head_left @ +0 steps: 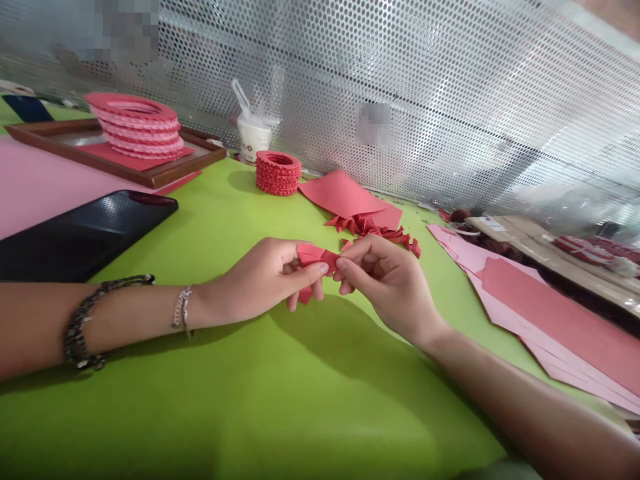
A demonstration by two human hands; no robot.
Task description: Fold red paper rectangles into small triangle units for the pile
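Observation:
Between my two hands, above the green table (240, 400), is a small folded red paper piece (311, 253). My left hand (273, 273) grips it with the thumb on top and the fingers underneath; some red paper also shows below those fingers. The thumb and forefinger of my right hand (383, 277) pinch its right end. Just beyond my right hand lies a heap of small folded red paper pieces (373, 230), with flat red paper sheets (345, 190) behind it.
A red paper ring stack (278, 175) and a white cup (254, 137) stand behind. At left are a wooden tray (155, 175) bearing a pink-and-red ring stack (137, 130), and a black phone-like slab (90, 230). Pink sheets (500, 303) lie right; a perforated metal screen (310, 80) rises behind.

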